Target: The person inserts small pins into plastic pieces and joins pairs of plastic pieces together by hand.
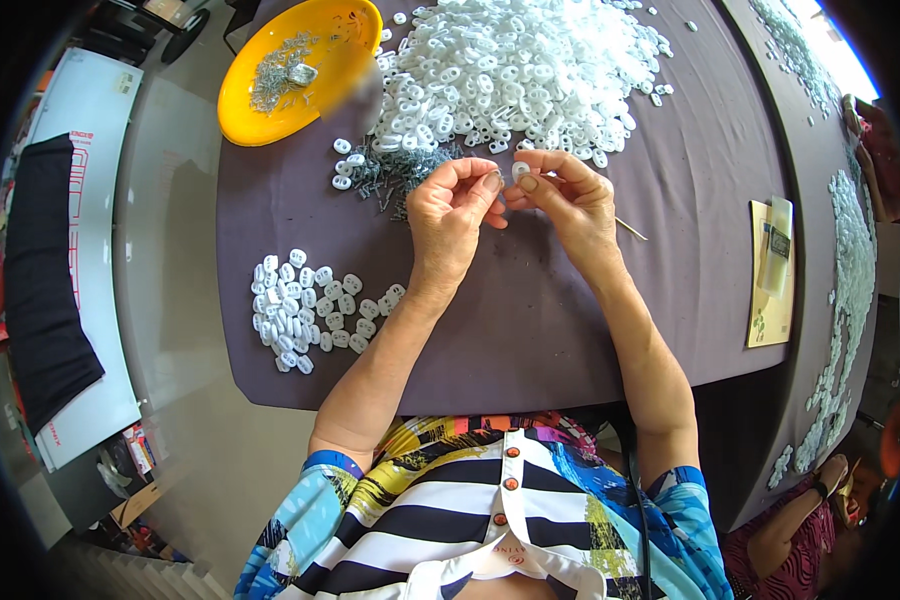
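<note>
My left hand (448,215) is closed, its thumb and forefinger pinched together. What it pinches, if anything, is too small to make out. Close beside it, my right hand (570,200) grips a small white oval plastic piece (521,170) between thumb and fingers. Both hands are raised over the near side of a large heap of white two-holed plastic pieces (530,65). By my left fingers lies a tangle of small grey metal pins or screws (395,170). A cluster of white oval pieces with dark markings (295,305) rests left of my left forearm.
A yellow bowl (238,115) with small metal parts stands at the far left of the brown-covered table (530,330). A thin stick (631,229) lies by my right wrist. Rightward are a tan packet (770,320), another table with white pieces (850,270), and another person's arm (800,515).
</note>
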The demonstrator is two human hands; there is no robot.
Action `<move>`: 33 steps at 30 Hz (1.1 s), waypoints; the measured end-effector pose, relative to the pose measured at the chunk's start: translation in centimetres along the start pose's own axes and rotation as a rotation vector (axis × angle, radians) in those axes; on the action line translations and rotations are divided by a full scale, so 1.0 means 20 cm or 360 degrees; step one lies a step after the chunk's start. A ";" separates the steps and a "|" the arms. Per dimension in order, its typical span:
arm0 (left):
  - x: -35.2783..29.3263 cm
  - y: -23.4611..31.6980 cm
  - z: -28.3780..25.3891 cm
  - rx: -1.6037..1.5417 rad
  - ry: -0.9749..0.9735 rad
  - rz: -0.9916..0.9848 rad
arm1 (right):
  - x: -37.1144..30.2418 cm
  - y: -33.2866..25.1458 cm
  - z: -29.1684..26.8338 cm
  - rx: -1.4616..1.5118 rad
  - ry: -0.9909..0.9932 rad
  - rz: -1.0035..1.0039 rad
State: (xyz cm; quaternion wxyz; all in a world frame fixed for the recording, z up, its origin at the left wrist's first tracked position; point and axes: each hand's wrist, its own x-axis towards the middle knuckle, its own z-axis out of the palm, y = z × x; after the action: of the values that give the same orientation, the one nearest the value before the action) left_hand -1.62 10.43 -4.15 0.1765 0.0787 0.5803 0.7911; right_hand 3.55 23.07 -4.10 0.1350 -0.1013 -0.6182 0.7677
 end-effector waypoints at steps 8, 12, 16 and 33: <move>0.00 0.00 0.00 0.0018 0.0010 0.0029 | 0.00 0.00 0.01 0.0107 -0.0029 0.0081; 0.00 -0.01 0.00 0.0027 0.0003 0.0043 | 0.00 0.00 0.01 0.0063 -0.0035 0.0063; 0.00 -0.01 -0.01 0.0148 0.0005 0.0091 | 0.00 0.00 0.01 0.0011 -0.0004 0.0031; -0.01 0.02 0.01 0.0104 -0.0068 -0.0109 | 0.00 0.05 0.00 -0.0141 -0.0023 -0.0118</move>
State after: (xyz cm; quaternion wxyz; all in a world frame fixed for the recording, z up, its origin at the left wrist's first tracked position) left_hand -1.43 10.37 -3.64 0.2131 0.0814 0.6043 0.7634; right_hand 3.40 22.79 -5.14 0.1543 -0.0786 -0.6559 0.7347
